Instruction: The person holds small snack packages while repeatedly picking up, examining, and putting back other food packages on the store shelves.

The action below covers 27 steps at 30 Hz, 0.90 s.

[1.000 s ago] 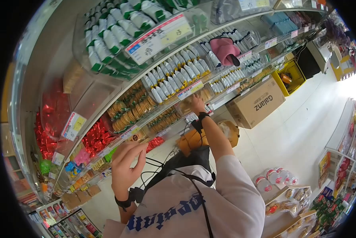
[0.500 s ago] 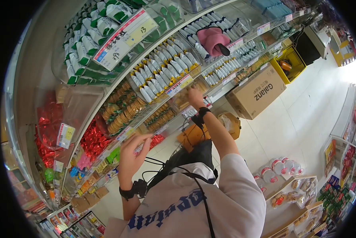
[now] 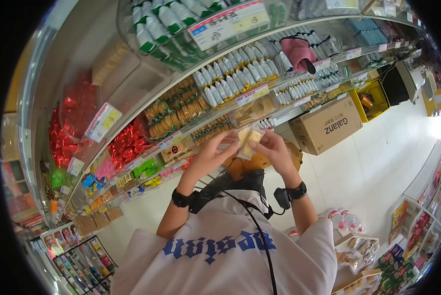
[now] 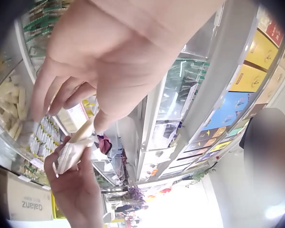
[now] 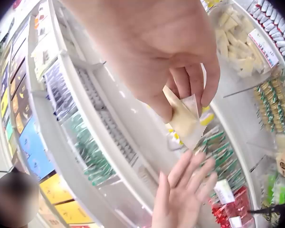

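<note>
A small clear packet (image 3: 250, 141) of pale yellow pieces is between the two hands in the head view. The right hand (image 3: 280, 156) pinches it between thumb and fingers; the right wrist view shows the packet (image 5: 186, 122) hanging below the right hand (image 5: 166, 52). The left hand (image 3: 213, 156) is at the packet's other side, its fingers extended; in the right wrist view the left palm (image 5: 183, 194) faces up just below the packet. In the left wrist view, the left hand's (image 4: 114, 57) thumb is by the tip of the packet (image 4: 75, 153).
Curved shelves hold a bin of similar pale packets (image 3: 252, 110), white-and-yellow packets (image 3: 237, 78), round biscuits (image 3: 181, 115) and red-wrapped goods (image 3: 127, 145). A pink item (image 3: 297, 53) lies above. A Galanz carton (image 3: 326, 125) and yellow crate (image 3: 370, 101) stand on the floor.
The right hand has come out of the shelf bin toward the body with a packet. The left hand has moved right to meet it. The view has shifted.
</note>
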### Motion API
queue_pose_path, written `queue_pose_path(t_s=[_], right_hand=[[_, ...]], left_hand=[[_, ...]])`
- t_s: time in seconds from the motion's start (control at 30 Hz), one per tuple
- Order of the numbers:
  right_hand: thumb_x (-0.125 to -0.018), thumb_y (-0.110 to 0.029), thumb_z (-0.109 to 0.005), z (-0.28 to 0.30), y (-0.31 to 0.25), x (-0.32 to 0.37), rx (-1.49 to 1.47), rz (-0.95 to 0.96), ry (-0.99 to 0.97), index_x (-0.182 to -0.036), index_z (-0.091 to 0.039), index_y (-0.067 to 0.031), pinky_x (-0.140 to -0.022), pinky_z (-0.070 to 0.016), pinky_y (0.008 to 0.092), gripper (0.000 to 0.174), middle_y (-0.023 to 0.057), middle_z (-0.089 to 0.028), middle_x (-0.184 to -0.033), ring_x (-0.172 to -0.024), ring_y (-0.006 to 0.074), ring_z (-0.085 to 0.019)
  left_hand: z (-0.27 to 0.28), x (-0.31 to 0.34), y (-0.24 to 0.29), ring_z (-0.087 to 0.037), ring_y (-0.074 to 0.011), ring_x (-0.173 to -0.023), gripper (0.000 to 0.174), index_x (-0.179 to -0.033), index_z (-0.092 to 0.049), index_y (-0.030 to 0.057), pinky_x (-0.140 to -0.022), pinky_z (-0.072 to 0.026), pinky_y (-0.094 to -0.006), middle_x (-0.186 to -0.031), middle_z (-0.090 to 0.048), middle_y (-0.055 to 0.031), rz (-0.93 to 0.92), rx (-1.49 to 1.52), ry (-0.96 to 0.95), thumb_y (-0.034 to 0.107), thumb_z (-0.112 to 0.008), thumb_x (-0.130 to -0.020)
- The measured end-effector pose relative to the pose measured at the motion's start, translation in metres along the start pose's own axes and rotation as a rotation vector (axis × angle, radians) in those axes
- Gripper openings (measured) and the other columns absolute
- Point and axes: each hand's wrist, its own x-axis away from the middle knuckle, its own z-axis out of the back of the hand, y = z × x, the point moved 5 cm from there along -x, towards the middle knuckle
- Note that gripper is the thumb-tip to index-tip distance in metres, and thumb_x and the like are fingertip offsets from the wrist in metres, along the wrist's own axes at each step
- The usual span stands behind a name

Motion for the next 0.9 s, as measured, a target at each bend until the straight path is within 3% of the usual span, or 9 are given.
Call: queue_pose_path(t_s=[0.17,0.27,0.37,0.4,0.5,0.6,0.7,0.83,0.9], right_hand=[[-0.099,-0.01,-0.068,-0.031,-0.015,0.014,-0.013,0.073,0.019,-0.13,-0.059,0.0035,-0.094,-0.0513,0.0277,0.035,0.0068,-0.069,-0.12,-0.108,0.0123,-0.066],[-0.099,-0.01,-0.068,-0.032,-0.021,0.015,0.05,0.165,0.143,-0.129,-0.06,0.0038,-0.092,-0.0506,0.0267,0.034,0.0052,-0.069,-0.117,-0.105,0.0109,-0.065],[-0.099,-0.008,-0.069,-0.033,-0.028,0.016,0.077,0.211,0.184,-0.127,-0.061,0.004,-0.089,-0.0508,0.0266,0.032,0.004,-0.069,-0.114,-0.1,0.0091,-0.063],[-0.098,-0.007,-0.069,-0.038,-0.032,0.019,0.066,0.197,0.167,-0.126,-0.061,0.004,-0.088,-0.051,0.0262,0.031,0.0038,-0.069,-0.113,-0.099,0.0084,-0.063],[-0.097,-0.006,-0.071,-0.051,-0.031,0.018,0.093,0.179,0.147,-0.123,-0.063,0.004,-0.084,-0.0517,0.0248,0.029,0.0032,-0.069,-0.11,-0.097,0.0066,-0.063],[-0.096,-0.006,-0.072,-0.068,-0.03,0.011,0.113,0.184,0.15,-0.12,-0.063,0.0041,-0.081,-0.052,0.0232,0.028,0.0026,-0.068,-0.106,-0.094,0.0049,-0.062],[-0.096,-0.007,-0.072,-0.076,-0.025,0.002,0.246,0.181,0.162,-0.12,-0.063,0.0045,-0.081,-0.052,0.023,0.028,0.003,-0.068,-0.106,-0.093,0.0048,-0.062],[-0.096,-0.006,-0.071,-0.084,-0.033,0.001,0.359,0.227,0.193,-0.119,-0.063,0.0053,-0.082,-0.0524,0.0234,0.027,0.0045,-0.069,-0.106,-0.093,0.0063,-0.063],[-0.095,-0.005,-0.072,-0.089,-0.045,0.005,0.236,0.181,0.137,-0.119,-0.063,0.0055,-0.082,-0.0528,0.0237,0.028,0.0057,-0.07,-0.105,-0.092,0.0077,-0.065]], left_hand=[[-0.008,0.004,0.022,-0.061,-0.0151,-0.118,0.04,-0.14,-0.053,-0.0029,-0.1,-0.0504,-0.032,-0.127,-0.065,-0.0119,-0.115,0.159,-0.066,0.023,-0.051,-0.109],[0.002,0.014,0.043,-0.063,-0.0143,-0.112,0.039,-0.14,-0.053,-0.0005,-0.099,-0.0499,-0.0309,-0.125,-0.067,-0.0117,-0.305,0.264,0.114,0.026,-0.046,-0.111],[0.021,0.024,0.051,-0.065,-0.0138,-0.105,0.039,-0.138,-0.054,0.0004,-0.094,-0.0509,-0.0298,-0.122,-0.068,-0.0111,-0.257,0.249,0.109,0.028,-0.044,-0.112],[0.025,0.025,0.048,-0.062,-0.0112,-0.09,0.043,-0.144,-0.05,0.0012,-0.083,-0.0502,-0.0273,-0.106,-0.067,-0.0049,-0.252,0.24,0.096,0.029,-0.043,-0.112],[0.033,0.032,0.039,-0.056,-0.0123,-0.087,0.045,-0.15,-0.045,0.0032,-0.086,-0.0487,-0.0281,-0.117,-0.064,-0.0055,-0.145,0.23,0.044,0.028,-0.042,-0.112],[0.031,0.035,0.025,-0.05,-0.0124,-0.087,0.048,-0.154,-0.043,0.0057,-0.086,-0.0471,-0.0274,-0.119,-0.061,-0.0058,-0.092,0.469,-0.011,0.03,-0.042,-0.113],[0.027,0.037,0.03,-0.05,-0.0089,-0.087,0.05,-0.157,-0.039,0.0074,-0.078,-0.0445,-0.0237,-0.098,-0.055,-0.0005,-0.197,0.135,0.12,0.031,-0.041,-0.113],[0.04,0.037,0.021,-0.059,-0.0087,-0.103,0.033,-0.134,-0.054,0.0024,-0.091,-0.0463,-0.024,-0.117,-0.064,-0.0068,-0.24,-0.006,0.191,0.019,-0.059,-0.105],[0.047,0.037,0.015,-0.06,-0.0092,-0.105,0.027,-0.126,-0.054,0.0031,-0.089,-0.0479,-0.0259,-0.115,-0.064,-0.0073,-0.215,0.266,0.181,0.014,-0.063,-0.103]])
